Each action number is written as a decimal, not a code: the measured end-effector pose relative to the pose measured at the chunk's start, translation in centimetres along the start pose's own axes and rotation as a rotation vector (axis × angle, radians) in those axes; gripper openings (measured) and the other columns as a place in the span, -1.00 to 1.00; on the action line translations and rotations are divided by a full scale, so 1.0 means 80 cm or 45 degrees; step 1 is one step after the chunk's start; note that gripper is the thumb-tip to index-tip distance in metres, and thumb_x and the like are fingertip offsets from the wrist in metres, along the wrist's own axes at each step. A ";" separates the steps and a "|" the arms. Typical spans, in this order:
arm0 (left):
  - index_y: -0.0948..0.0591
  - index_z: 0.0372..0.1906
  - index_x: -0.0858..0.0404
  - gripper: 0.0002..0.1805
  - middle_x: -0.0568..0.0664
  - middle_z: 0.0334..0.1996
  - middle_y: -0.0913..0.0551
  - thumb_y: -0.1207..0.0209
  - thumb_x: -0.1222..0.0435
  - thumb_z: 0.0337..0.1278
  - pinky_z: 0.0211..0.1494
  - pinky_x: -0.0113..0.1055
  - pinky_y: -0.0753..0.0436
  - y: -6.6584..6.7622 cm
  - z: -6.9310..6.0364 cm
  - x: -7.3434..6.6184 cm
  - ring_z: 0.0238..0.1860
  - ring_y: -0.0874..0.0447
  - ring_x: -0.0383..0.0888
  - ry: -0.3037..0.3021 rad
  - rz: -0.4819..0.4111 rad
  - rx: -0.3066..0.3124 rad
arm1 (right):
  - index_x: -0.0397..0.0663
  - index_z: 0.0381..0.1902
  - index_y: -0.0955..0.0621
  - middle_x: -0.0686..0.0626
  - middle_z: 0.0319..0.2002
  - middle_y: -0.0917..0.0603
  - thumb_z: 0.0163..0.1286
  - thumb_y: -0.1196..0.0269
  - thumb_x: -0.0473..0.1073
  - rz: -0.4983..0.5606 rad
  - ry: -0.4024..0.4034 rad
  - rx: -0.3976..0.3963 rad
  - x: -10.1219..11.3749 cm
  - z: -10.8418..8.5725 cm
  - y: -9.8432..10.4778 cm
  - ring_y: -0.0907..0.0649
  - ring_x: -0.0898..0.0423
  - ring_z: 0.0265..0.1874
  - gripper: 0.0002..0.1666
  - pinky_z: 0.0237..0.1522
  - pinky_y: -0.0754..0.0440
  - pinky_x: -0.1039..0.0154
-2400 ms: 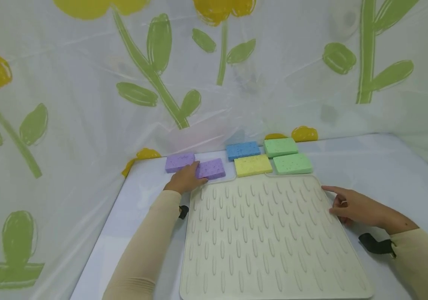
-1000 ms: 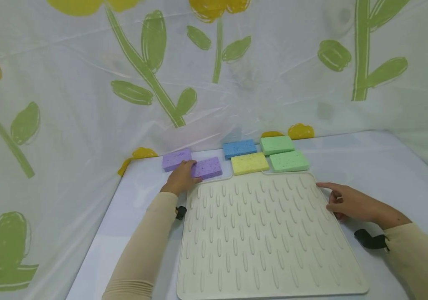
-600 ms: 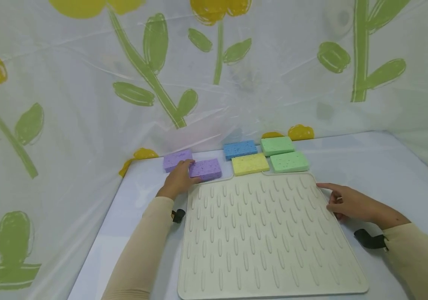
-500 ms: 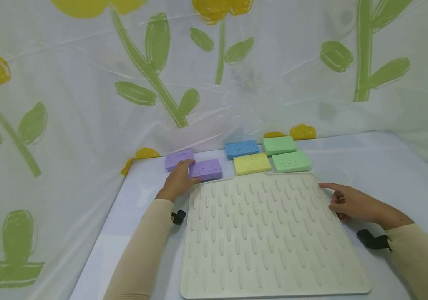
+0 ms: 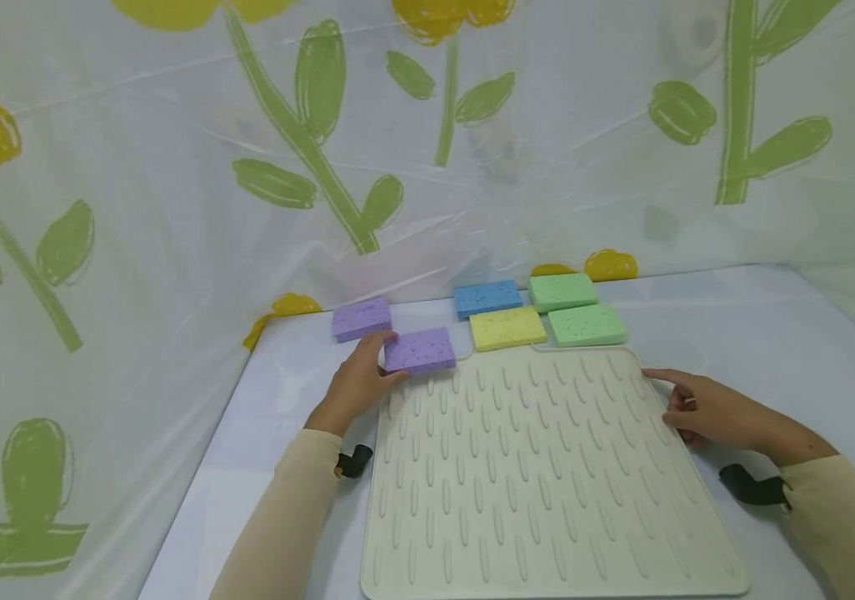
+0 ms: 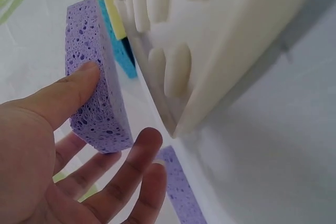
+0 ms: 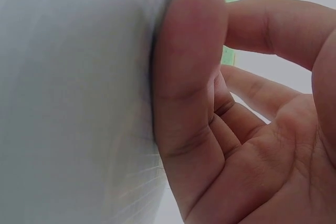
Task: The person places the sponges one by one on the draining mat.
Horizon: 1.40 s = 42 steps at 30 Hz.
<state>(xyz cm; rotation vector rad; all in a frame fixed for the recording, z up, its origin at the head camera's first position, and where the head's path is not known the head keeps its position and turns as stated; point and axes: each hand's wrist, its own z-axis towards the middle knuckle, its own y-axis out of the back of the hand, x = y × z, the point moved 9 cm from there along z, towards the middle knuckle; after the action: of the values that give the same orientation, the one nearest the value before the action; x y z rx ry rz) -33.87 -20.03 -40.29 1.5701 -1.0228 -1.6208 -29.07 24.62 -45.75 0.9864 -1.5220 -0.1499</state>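
A purple sponge (image 5: pixel 420 350) is pinched by my left hand (image 5: pixel 358 379) at its left end, over the far left corner of the cream ridged mat (image 5: pixel 547 475). In the left wrist view the thumb presses one face of that sponge (image 6: pixel 89 93), which is tilted and raised; the other fingers are spread behind it. A second purple sponge (image 5: pixel 362 319) lies on the table just beyond the hand. My right hand (image 5: pixel 720 412) is at the mat's right edge, with the index finger stretched out to it and the thumb tip by the rim. Its remaining fingers are loosely bent.
Behind the mat lie a blue sponge (image 5: pixel 487 298), a yellow sponge (image 5: pixel 507 328) and two green sponges, the nearer green sponge (image 5: pixel 587 325) close to the mat's far edge. A flower-printed sheet (image 5: pixel 517 167) hangs behind the white table (image 5: pixel 742 321).
My left hand has drawn the purple sponge away from the other purple one, slightly nearer and over the mat's corner. The right hand has stayed at the mat's edge.
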 end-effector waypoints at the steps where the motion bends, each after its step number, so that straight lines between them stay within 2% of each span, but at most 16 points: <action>1: -0.29 0.47 0.02 -0.23 -0.02 0.42 -0.32 -0.35 0.06 0.20 -0.03 -0.15 -0.60 -0.001 -0.003 -0.002 -0.07 -0.61 -0.06 -0.005 0.003 0.000 | -0.39 0.52 -0.08 -0.07 -0.34 -0.50 0.41 -0.21 -0.26 -0.003 -0.004 -0.001 -0.001 0.000 0.000 -0.53 0.20 -0.49 -0.13 -0.44 -0.61 0.26; 12: -0.36 0.44 0.02 -0.24 -0.04 0.37 -0.39 -0.39 0.09 0.15 -0.13 -0.21 -0.59 -0.005 -0.026 -0.010 -0.11 -0.60 -0.11 -0.051 0.022 -0.013 | -0.40 0.52 -0.08 -0.07 -0.35 -0.50 0.40 -0.21 -0.28 -0.012 -0.003 -0.015 0.000 -0.003 0.001 -0.52 0.20 -0.51 -0.13 -0.45 -0.59 0.27; 24: -0.39 0.41 0.04 -0.25 -0.07 0.37 -0.41 -0.40 0.09 0.13 -0.18 -0.27 -0.57 -0.015 -0.046 -0.009 -0.12 -0.59 -0.15 -0.094 0.046 -0.030 | -0.39 0.52 -0.08 -0.08 -0.35 -0.50 0.39 -0.20 -0.31 -0.004 0.000 -0.010 -0.001 -0.001 -0.001 -0.54 0.19 -0.53 -0.14 -0.48 -0.61 0.26; 30: -0.38 0.42 0.05 -0.26 -0.07 0.38 -0.41 -0.38 0.09 0.15 -0.16 -0.26 -0.58 -0.018 -0.051 -0.015 -0.11 -0.60 -0.18 -0.134 0.063 -0.007 | -0.39 0.52 -0.08 -0.08 -0.36 -0.50 0.39 -0.19 -0.32 0.010 0.010 -0.013 0.000 -0.001 -0.001 -0.54 0.19 -0.55 -0.14 -0.50 -0.62 0.25; 37: -0.39 0.44 0.04 -0.25 -0.05 0.33 -0.44 -0.39 0.09 0.15 -0.17 -0.28 -0.52 -0.021 -0.054 -0.013 -0.17 -0.52 -0.18 -0.103 0.089 0.022 | -0.41 0.51 -0.08 -0.07 -0.37 -0.50 0.40 -0.19 -0.32 0.004 0.036 -0.013 0.004 -0.001 0.000 -0.53 0.21 -0.56 -0.15 -0.51 -0.61 0.25; 42: -0.39 0.44 0.03 -0.25 -0.05 0.33 -0.44 -0.39 0.09 0.14 -0.10 -0.25 -0.55 -0.024 -0.053 -0.011 -0.12 -0.52 -0.17 -0.110 0.104 0.035 | -0.39 0.52 -0.08 -0.07 -0.37 -0.50 0.42 -0.19 -0.30 -0.016 0.040 -0.023 0.002 -0.001 -0.002 -0.53 0.22 -0.56 -0.16 -0.51 -0.61 0.25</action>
<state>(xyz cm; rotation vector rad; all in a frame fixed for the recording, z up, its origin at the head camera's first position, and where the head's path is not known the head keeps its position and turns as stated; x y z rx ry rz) -29.46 -18.75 -41.43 1.4674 -1.1448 -1.6370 -28.91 24.49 -45.71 0.9798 -1.4836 -0.1555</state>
